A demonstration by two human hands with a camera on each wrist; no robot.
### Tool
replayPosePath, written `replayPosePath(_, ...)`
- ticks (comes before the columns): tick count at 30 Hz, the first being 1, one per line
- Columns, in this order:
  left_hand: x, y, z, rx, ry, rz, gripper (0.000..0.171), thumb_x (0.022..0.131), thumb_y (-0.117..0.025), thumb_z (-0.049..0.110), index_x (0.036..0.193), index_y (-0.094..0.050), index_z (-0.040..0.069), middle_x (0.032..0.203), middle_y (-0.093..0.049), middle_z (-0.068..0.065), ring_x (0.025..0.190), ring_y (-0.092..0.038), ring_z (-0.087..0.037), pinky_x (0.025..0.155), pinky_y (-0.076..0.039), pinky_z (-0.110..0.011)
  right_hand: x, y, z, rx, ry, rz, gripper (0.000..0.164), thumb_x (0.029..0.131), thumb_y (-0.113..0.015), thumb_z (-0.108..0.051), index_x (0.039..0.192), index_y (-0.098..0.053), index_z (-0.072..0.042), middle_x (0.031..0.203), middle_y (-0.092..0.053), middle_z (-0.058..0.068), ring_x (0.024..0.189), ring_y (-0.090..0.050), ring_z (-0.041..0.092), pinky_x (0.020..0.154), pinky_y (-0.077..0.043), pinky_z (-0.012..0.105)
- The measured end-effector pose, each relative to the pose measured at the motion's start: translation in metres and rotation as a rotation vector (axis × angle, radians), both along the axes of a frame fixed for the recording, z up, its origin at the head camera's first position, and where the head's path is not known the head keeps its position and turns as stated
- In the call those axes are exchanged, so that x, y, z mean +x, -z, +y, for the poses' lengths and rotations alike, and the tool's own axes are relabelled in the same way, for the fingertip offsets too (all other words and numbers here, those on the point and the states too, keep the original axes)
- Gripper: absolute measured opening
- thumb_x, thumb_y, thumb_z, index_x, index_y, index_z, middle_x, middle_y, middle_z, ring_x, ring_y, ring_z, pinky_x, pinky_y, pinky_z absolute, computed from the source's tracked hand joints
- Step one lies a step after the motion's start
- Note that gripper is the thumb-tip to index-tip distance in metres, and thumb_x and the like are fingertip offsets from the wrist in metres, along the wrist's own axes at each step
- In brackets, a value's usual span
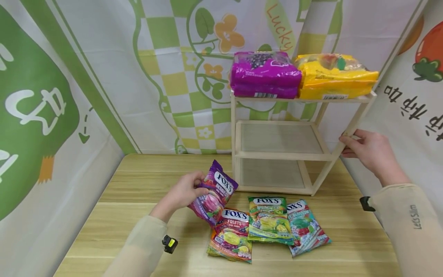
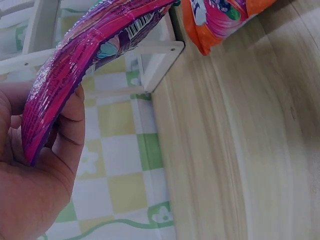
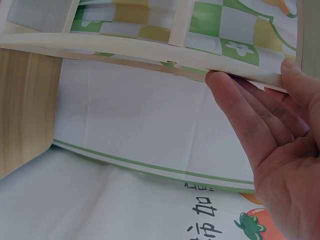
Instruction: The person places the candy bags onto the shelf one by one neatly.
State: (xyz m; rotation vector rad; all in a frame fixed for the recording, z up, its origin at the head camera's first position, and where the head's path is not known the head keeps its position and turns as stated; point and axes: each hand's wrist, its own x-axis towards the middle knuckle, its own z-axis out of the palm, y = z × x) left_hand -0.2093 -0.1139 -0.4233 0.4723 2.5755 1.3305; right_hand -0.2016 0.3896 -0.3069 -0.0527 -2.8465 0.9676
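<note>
The left hand [image 1: 182,191] and the right hand [image 1: 375,154] are well apart. The left hand is clamped on the Berries bag [image 1: 221,194], thumb on its printed face and fingers behind. The bag is tilted, directly to the right of the left hand, and overlaps a corner of the Fruits bag [image 1: 230,240] in the head view; contact between the two cannot be determined.

The right hand pinches the right front post [image 1: 323,177] of the rack [image 1: 283,156], thumb on one side and fingers on the other. The rack stands upright between the hands, toward the wall.

The Fruits bag lies on the table [image 1: 138,181], to the right of the left hand and nearer the person. The Spring Tea bag [image 1: 268,221] and the Blossom bag [image 1: 306,227] lie between the hands, their edges overlapping. The purple pack [image 1: 264,79] and yellow pack [image 1: 335,79] rest on the top shelf, above and left of the right hand.
</note>
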Motion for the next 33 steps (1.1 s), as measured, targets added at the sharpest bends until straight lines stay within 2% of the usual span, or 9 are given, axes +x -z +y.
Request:
replayPosePath(4, 0.003, -0.004, 0.003, 0.030, 0.030, -0.001, 0.018, 0.094, -0.071, 0.005, 0.111, -0.064, 0.005, 0.096, -0.072, -0.008, 0.081, -0.068, -0.017, 0.070, -0.061, -0.031, 0.000, 0.000, 0.000, 0.001, 0.000, 0.005, 0.064, 0.105, -0.049, -0.052, 0.136, -0.057, 0.004, 0.119, -0.069, 0.029, 0.080, -0.077, 0.012, 0.086, -0.060, 0.052)
replayPosePath(10, 0.008, -0.010, 0.007, 0.023, 0.066, 0.011, 0.016, 0.094, -0.071, 0.004, 0.106, -0.063, 0.007, 0.090, -0.068, -0.005, 0.075, -0.064, -0.016, 0.065, -0.059, -0.030, -0.001, 0.000, 0.000, 0.007, 0.003, 0.005, 0.064, 0.105, -0.049, -0.052, 0.135, -0.057, 0.004, 0.118, -0.070, 0.028, 0.080, -0.076, 0.012, 0.087, -0.059, 0.054)
replayPosePath(17, 0.011, -0.015, 0.013, 0.032, 0.109, 0.017, 0.014, 0.093, -0.072, 0.005, 0.105, -0.063, 0.006, 0.092, -0.071, -0.006, 0.075, -0.066, -0.015, 0.067, -0.060, -0.031, 0.000, 0.000, -0.001, 0.011, 0.005, 0.003, 0.065, 0.105, -0.048, -0.053, 0.134, -0.057, 0.004, 0.117, -0.071, 0.027, 0.081, -0.077, 0.015, 0.086, -0.059, 0.054)
replayPosePath(22, 0.013, -0.019, 0.017, 0.024, 0.127, 0.040, 0.013, 0.094, -0.072, 0.006, 0.103, -0.063, 0.007, 0.090, -0.071, -0.004, 0.074, -0.066, -0.014, 0.067, -0.059, -0.032, 0.001, -0.001, -0.002, 0.024, 0.009, 0.012, 0.062, 0.106, -0.049, -0.049, 0.133, -0.057, 0.006, 0.114, -0.071, 0.029, 0.083, -0.078, 0.023, 0.085, -0.060, 0.055)
replayPosePath(33, 0.017, -0.023, 0.023, 0.052, 0.154, 0.037, 0.012, 0.095, -0.071, 0.005, 0.104, -0.063, 0.007, 0.092, -0.073, -0.005, 0.075, -0.068, -0.013, 0.066, -0.060, -0.030, 0.001, 0.000, -0.002, 0.026, 0.003, 0.015, 0.064, 0.105, -0.048, -0.052, 0.133, -0.058, 0.005, 0.115, -0.071, 0.029, 0.082, -0.077, 0.020, 0.084, -0.060, 0.054)
